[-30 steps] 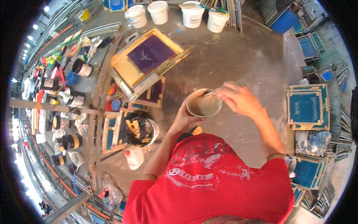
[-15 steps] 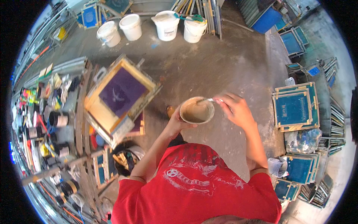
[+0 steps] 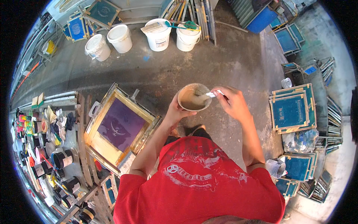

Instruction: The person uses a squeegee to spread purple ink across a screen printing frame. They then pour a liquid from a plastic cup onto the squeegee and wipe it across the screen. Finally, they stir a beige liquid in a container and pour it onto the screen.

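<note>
My left hand (image 3: pixel 176 112) grips a round tub (image 3: pixel 197 109) from its left side, thumb near the rim. The tub holds a tan, paste-like mixture (image 3: pixel 189 100). Pinched in my right hand (image 3: pixel 234 103) is a stirring tool with a white handle (image 3: pixel 215 93). Its far end dips into the mixture, so I cannot make out its shape. The tub is held out in front of my red shirt, above the floor. To the left of my forearm lies a wooden screen-printing frame (image 3: pixel 120 125) with purple mesh and a light curved print.
Several white buckets (image 3: pixel 157 39) stand at the back; a green-handled tool rests on one. A cluttered worktable with black ink tubs (image 3: pixel 62 159) runs along the left. Stacked teal screens (image 3: pixel 289 110) line the right wall. A blue barrel (image 3: pixel 261 20) sits far right.
My view has shifted, so the surroundings sit differently. The tub has come slightly up in the picture, and the tool has moved within it, its white handle now plainly visible.
</note>
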`<state>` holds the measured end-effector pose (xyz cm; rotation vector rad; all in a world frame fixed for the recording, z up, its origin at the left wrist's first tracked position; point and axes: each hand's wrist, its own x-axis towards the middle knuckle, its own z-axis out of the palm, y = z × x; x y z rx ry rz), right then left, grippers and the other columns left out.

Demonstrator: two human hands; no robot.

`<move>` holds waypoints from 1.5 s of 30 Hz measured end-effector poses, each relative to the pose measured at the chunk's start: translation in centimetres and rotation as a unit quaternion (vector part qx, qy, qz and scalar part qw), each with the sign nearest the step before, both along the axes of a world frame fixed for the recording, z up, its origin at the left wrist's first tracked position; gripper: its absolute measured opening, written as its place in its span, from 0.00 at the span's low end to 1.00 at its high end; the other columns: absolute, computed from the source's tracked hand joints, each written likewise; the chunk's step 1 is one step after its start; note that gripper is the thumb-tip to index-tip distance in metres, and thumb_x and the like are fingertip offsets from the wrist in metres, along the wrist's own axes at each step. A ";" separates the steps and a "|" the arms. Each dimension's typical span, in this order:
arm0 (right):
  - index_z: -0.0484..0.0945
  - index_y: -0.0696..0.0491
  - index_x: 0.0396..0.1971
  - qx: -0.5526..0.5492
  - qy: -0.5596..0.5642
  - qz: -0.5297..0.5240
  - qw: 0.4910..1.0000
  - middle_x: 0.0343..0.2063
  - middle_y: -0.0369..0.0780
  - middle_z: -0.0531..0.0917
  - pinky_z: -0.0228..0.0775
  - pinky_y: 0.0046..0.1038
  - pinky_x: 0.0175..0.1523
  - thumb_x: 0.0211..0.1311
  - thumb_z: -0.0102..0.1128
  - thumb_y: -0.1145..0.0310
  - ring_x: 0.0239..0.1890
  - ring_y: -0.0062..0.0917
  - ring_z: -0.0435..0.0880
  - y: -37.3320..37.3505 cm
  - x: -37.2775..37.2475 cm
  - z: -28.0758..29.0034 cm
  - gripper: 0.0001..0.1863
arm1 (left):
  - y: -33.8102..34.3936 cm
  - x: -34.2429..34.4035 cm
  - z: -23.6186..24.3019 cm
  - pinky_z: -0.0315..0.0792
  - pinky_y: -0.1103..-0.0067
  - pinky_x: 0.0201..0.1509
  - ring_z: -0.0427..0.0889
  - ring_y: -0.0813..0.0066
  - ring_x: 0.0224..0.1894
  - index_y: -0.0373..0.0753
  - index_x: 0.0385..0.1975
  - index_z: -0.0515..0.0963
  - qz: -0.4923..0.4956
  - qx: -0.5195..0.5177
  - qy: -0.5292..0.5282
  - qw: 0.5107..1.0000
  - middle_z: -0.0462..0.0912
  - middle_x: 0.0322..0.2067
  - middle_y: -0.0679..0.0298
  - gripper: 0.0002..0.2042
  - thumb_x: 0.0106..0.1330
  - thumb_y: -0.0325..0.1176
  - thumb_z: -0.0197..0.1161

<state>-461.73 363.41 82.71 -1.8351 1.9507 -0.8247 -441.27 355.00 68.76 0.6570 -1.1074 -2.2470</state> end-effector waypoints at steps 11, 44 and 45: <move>0.83 0.52 0.42 -0.035 -0.036 0.112 0.993 0.32 0.43 0.83 0.75 0.33 0.38 0.66 0.58 0.74 0.32 0.36 0.83 -13.7 -5.9 -1.9 0.08 | -7.9 -3.8 0.3 0.69 0.72 0.68 0.72 0.71 0.64 0.40 0.67 0.63 0.138 -0.042 -0.022 0.989 0.72 0.63 0.65 0.45 0.45 0.16 0.76; 0.83 0.55 0.40 -0.053 -0.078 0.632 0.769 0.30 0.46 0.84 0.75 0.38 0.42 0.63 0.59 0.73 0.35 0.42 0.84 -51.2 7.8 -2.8 0.08 | -24.1 3.1 -1.9 0.78 0.70 0.56 0.75 0.70 0.60 0.41 0.68 0.62 0.551 -0.020 -0.059 0.832 0.73 0.60 0.64 0.44 0.46 0.18 0.75; 0.83 0.56 0.39 -0.043 -0.102 0.654 0.748 0.31 0.46 0.84 0.75 0.37 0.41 0.63 0.59 0.74 0.35 0.41 0.84 -51.4 9.4 -3.1 0.07 | -24.3 3.9 -1.5 0.77 0.70 0.58 0.74 0.70 0.60 0.41 0.68 0.62 0.569 -0.028 -0.073 0.819 0.73 0.60 0.65 0.45 0.45 0.18 0.75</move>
